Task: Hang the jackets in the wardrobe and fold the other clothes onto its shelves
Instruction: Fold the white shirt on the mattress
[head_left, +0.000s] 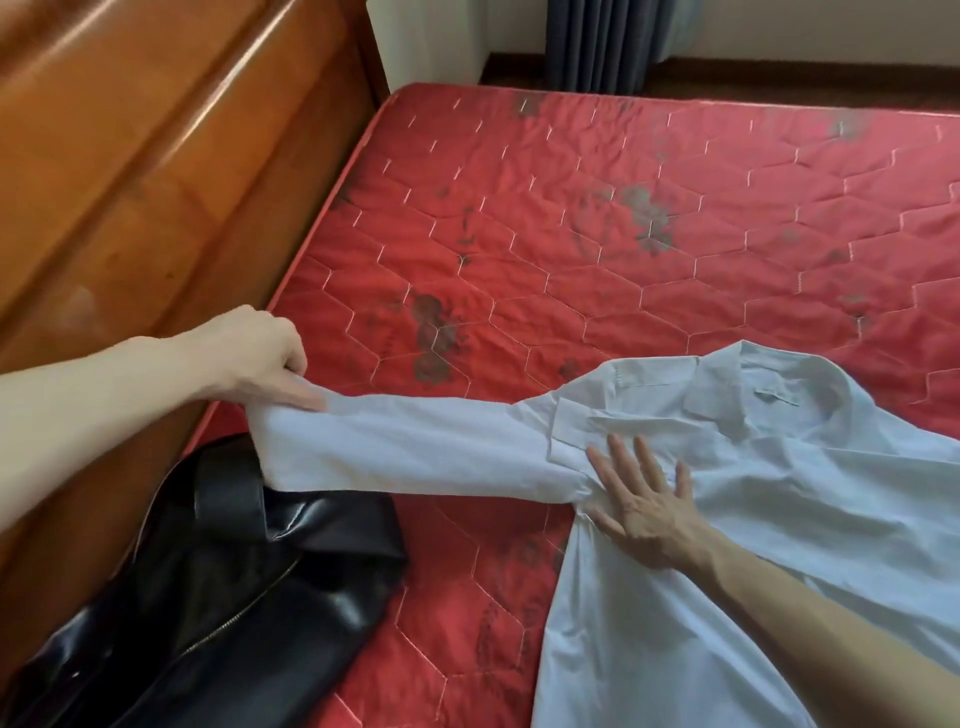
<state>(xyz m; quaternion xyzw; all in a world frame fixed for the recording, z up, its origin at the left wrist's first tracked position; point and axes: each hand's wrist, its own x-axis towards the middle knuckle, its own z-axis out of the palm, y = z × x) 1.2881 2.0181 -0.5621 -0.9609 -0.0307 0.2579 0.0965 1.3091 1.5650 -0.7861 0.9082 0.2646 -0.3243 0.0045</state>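
Both hands worked the white shirt (753, 493) beside the black leather jacket (218, 587): left hand (260, 358) pinched its cuff (291, 436), right hand (644, 499) pressed flat at its armpit, so the sleeve likely needed folding inward next.

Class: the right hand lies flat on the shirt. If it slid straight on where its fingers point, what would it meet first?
Probably the shirt's collar: the right hand points up the pale shirt toward it, fabric all the way.
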